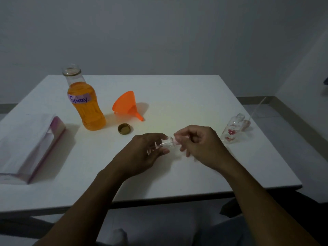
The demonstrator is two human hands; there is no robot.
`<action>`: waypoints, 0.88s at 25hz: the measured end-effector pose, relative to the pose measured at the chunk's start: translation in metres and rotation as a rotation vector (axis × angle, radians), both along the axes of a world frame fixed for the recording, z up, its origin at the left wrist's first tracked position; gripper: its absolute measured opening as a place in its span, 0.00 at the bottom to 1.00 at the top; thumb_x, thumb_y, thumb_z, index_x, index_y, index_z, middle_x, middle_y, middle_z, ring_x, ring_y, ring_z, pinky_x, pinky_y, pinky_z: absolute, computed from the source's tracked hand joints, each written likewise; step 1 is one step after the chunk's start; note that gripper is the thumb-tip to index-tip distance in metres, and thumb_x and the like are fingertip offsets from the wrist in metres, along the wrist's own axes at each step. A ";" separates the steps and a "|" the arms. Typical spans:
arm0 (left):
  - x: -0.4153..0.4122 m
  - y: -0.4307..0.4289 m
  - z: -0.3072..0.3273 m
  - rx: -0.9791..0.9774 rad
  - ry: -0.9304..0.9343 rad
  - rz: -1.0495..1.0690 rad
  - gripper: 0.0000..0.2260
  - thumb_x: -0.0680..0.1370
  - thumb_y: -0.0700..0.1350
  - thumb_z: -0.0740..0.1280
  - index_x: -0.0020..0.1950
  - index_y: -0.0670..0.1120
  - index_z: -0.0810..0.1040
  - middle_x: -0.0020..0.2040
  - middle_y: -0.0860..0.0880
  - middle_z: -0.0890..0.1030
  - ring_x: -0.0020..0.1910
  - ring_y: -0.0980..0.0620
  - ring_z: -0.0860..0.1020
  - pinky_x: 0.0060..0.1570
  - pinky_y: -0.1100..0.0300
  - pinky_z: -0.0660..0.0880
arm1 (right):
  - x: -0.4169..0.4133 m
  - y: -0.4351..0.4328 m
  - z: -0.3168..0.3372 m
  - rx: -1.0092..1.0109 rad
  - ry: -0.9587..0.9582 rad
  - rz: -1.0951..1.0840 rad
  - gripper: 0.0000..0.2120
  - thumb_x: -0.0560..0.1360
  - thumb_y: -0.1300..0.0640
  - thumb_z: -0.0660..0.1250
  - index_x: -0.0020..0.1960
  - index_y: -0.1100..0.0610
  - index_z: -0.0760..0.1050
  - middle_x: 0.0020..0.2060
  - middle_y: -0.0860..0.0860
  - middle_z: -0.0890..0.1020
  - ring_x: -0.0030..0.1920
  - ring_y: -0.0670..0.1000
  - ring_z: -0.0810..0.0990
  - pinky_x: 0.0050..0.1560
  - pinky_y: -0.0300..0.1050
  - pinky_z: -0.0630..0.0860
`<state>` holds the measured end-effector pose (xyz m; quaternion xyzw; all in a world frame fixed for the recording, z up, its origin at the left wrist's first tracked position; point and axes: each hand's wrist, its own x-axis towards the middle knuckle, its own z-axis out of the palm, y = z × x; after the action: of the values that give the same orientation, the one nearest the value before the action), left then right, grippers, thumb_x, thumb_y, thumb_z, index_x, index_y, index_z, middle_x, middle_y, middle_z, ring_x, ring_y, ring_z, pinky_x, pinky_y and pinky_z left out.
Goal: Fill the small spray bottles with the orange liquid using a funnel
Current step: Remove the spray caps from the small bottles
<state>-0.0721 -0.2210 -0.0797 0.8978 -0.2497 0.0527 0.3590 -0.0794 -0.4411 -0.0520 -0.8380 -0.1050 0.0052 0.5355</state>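
A small clear spray bottle (166,143) lies sideways between my hands, low over the middle of the white table (177,96). My left hand (144,153) grips its body. My right hand (198,142) pinches its pink spray top (175,140). A large open bottle of orange liquid (87,103), labelled "Spray", stands at the back left. An orange funnel (128,105) lies on its side beside it. A second small clear bottle (231,129) with red flowers stands uncapped at the right, its pink spray head (246,123) with a long tube lying behind it.
A gold bottle cap (125,128) lies upside down in front of the large bottle. A tissue pack (30,144) sits at the left edge. The table's right edge runs close to the flowered bottle. A grey wall stands behind.
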 end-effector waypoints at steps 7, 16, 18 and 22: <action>0.002 -0.002 0.001 -0.010 -0.055 0.011 0.18 0.75 0.57 0.68 0.63 0.53 0.76 0.49 0.57 0.80 0.42 0.59 0.77 0.38 0.66 0.73 | 0.003 0.004 0.000 -0.097 0.130 -0.049 0.20 0.75 0.37 0.67 0.55 0.51 0.82 0.41 0.50 0.87 0.33 0.53 0.86 0.35 0.58 0.84; 0.000 -0.005 -0.001 0.007 -0.055 0.006 0.19 0.74 0.60 0.68 0.63 0.55 0.76 0.49 0.58 0.80 0.44 0.61 0.76 0.40 0.65 0.76 | 0.001 -0.002 -0.001 -0.206 0.048 0.009 0.25 0.73 0.37 0.70 0.65 0.47 0.78 0.51 0.45 0.85 0.41 0.44 0.85 0.48 0.47 0.83; 0.000 -0.006 0.000 0.015 -0.044 0.001 0.20 0.73 0.61 0.68 0.62 0.55 0.77 0.49 0.59 0.80 0.43 0.61 0.77 0.40 0.64 0.77 | 0.001 -0.004 -0.001 -0.311 -0.042 0.006 0.14 0.76 0.43 0.70 0.58 0.48 0.83 0.49 0.44 0.87 0.45 0.41 0.83 0.51 0.46 0.82; -0.001 -0.012 0.002 -0.004 -0.002 0.007 0.20 0.74 0.61 0.67 0.62 0.53 0.79 0.46 0.58 0.81 0.40 0.59 0.79 0.38 0.64 0.77 | -0.003 -0.007 0.003 -0.644 -0.356 -0.021 0.10 0.71 0.55 0.78 0.52 0.49 0.83 0.48 0.45 0.85 0.47 0.46 0.79 0.47 0.45 0.79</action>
<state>-0.0729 -0.2329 -0.0774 0.8978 -0.2469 0.0553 0.3605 -0.0821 -0.4480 -0.0492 -0.9524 -0.1811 -0.1132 0.2175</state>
